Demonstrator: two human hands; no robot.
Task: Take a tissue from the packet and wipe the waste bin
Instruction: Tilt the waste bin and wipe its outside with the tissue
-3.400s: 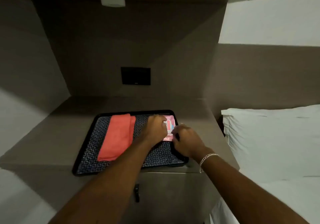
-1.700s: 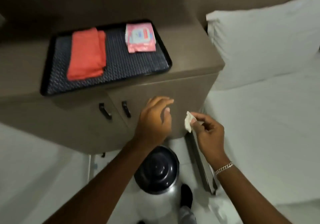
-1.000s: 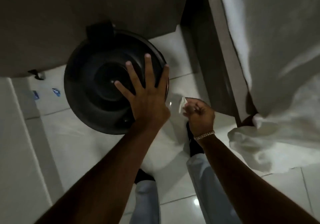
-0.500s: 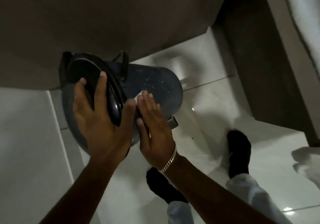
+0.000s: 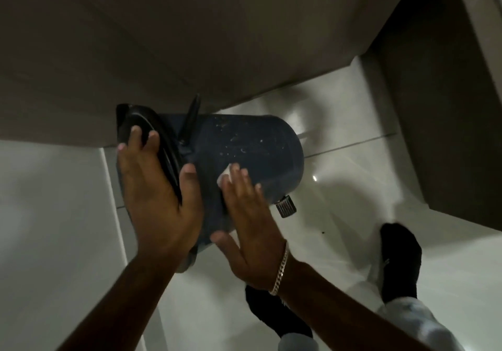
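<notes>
The dark blue waste bin (image 5: 255, 155) is tilted on its side above the floor, its black lid (image 5: 160, 139) facing left. My left hand (image 5: 154, 196) grips the lid end, fingers over the lid and thumb on the body. My right hand (image 5: 250, 223) lies flat on the bin's side, pressing a small white tissue (image 5: 225, 177) under its fingertips. Pale specks dot the bin's upper surface. The foot pedal (image 5: 285, 207) sticks out at the lower right. The tissue packet is out of view.
A brown cabinet (image 5: 190, 38) overhangs the bin from above. A dark bed frame (image 5: 445, 106) stands at the right. My feet in black socks (image 5: 399, 258) stand on the glossy white tiled floor (image 5: 353, 160).
I took a tissue from the packet, bent down, and tipped the bin over with my left hand. Over the last half second my right hand with the tissue slid slightly along the bin's side.
</notes>
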